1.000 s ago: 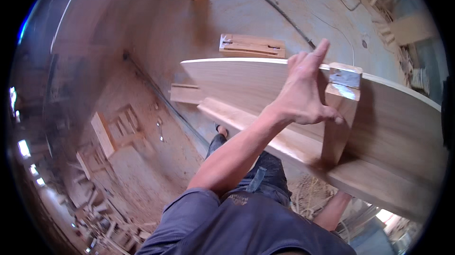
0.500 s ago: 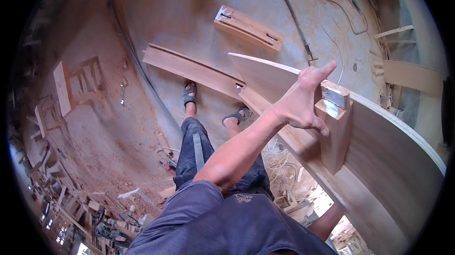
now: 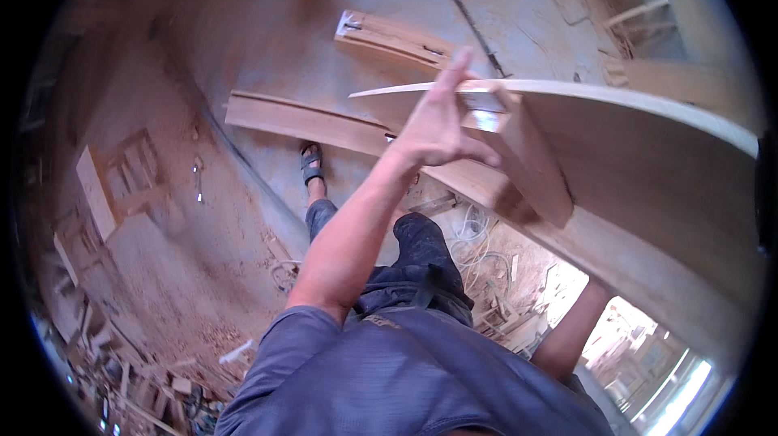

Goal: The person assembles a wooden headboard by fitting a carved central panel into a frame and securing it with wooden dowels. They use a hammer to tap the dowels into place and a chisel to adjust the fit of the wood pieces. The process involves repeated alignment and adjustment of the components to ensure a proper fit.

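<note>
A large curved wooden panel [image 3: 648, 152] stretches across the right side, its pale rim uppermost and a long board along its lower side. A short squared wooden post [image 3: 531, 164] stands out from the panel's near face, with a white, shiny patch at its end. My left hand [image 3: 442, 124] is on the panel beside that post end, thumb on the near side and a finger stretched up past the rim. My right forearm [image 3: 575, 322] reaches up under the panel's lower edge, which hides my right hand.
On the floor ahead lie a long grooved board [image 3: 300, 120] and a slotted wooden block [image 3: 393, 39]. A hose [image 3: 251, 173] runs near my sandalled foot [image 3: 311, 164]. Offcuts [image 3: 154, 387] pile up at lower left, and a pale cable [image 3: 474, 233] coils beneath the panel.
My left hand and the panel have shifted left in view, and the panel's rim has swung flatter. The long board's right end is now more covered. One foot has become mostly hidden.
</note>
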### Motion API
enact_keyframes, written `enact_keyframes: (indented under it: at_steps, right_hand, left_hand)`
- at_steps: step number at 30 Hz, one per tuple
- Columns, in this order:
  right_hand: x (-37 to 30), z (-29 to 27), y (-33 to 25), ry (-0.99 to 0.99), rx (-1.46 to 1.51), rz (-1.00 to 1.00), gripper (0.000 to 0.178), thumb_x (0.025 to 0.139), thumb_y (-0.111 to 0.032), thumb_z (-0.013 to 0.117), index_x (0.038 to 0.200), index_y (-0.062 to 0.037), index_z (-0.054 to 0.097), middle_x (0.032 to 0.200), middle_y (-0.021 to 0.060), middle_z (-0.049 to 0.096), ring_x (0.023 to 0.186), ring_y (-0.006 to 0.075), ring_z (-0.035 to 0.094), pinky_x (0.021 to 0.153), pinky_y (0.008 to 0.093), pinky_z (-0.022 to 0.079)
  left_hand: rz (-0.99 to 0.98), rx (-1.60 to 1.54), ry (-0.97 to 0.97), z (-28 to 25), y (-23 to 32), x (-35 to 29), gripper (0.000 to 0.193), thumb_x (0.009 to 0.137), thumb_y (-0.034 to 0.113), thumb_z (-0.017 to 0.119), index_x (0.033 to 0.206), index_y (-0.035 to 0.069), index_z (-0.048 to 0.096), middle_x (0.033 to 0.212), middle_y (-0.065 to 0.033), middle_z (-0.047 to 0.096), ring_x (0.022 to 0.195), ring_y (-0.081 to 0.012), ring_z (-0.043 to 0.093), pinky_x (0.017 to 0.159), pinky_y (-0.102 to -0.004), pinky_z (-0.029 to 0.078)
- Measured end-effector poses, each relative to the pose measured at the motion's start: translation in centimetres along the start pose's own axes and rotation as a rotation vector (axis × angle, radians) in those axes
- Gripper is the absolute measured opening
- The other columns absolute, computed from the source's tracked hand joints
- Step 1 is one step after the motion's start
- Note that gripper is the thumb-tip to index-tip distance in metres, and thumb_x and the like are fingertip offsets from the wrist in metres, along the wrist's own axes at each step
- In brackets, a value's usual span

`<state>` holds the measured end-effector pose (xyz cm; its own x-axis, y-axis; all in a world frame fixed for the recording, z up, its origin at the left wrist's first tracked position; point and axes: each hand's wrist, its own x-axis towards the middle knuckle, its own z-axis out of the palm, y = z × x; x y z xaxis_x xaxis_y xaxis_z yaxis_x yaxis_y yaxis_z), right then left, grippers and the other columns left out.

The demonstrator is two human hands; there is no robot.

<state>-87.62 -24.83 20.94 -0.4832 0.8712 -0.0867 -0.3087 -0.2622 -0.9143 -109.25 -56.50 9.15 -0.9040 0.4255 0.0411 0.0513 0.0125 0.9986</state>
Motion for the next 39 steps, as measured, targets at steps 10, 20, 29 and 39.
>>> enact_keyframes:
  at_steps: [10,20,29,39]
  right_hand:
    - [3.8,-3.5,0.5,-0.758,0.377,0.118,0.058,0.099,-0.047,0.035,0.143,-0.0094,0.037,0.146,0.0097,0.042,0.133,0.0286,0.041,0.111,0.0475,0.034]
    - [5.0,-2.4,4.1,-0.801,0.389,0.158,0.055,0.100,-0.047,0.035,0.139,-0.0083,0.041,0.140,0.0101,0.046,0.128,0.0268,0.045,0.108,0.0453,0.037]
    - [4.3,-2.2,3.9,-0.827,0.401,0.181,0.052,0.101,-0.046,0.034,0.135,-0.0072,0.045,0.134,0.0105,0.050,0.123,0.0253,0.048,0.104,0.0433,0.040]
    - [2.5,-1.6,2.8,-0.856,0.418,0.210,0.050,0.102,-0.045,0.034,0.130,-0.0060,0.049,0.128,0.0109,0.054,0.118,0.0236,0.051,0.100,0.0412,0.043]
  left_hand:
    - [-0.181,-0.113,0.128,-4.4,0.6,-5.4,0.141,0.045,0.001,0.092,0.154,0.005,0.003,0.134,-0.0135,0.051,0.122,-0.0257,0.052,0.104,-0.0377,0.043]
    - [-0.192,-0.325,0.190,-6.0,-1.3,-12.1,0.135,0.054,-0.009,0.080,0.154,0.011,-0.008,0.138,-0.0099,0.048,0.123,-0.0239,0.048,0.097,-0.0352,0.047]
    - [-0.284,-0.453,0.217,-5.0,-0.1,-14.7,0.103,0.062,-0.011,0.072,0.149,0.012,0.021,0.122,-0.0005,0.052,0.110,-0.0151,0.050,0.093,-0.0292,0.043]
    - [-0.205,-0.411,0.273,-4.7,0.5,-18.0,0.081,0.070,0.000,0.070,0.141,0.006,0.033,0.126,-0.0059,0.051,0.118,-0.0189,0.047,0.097,-0.0311,0.041]
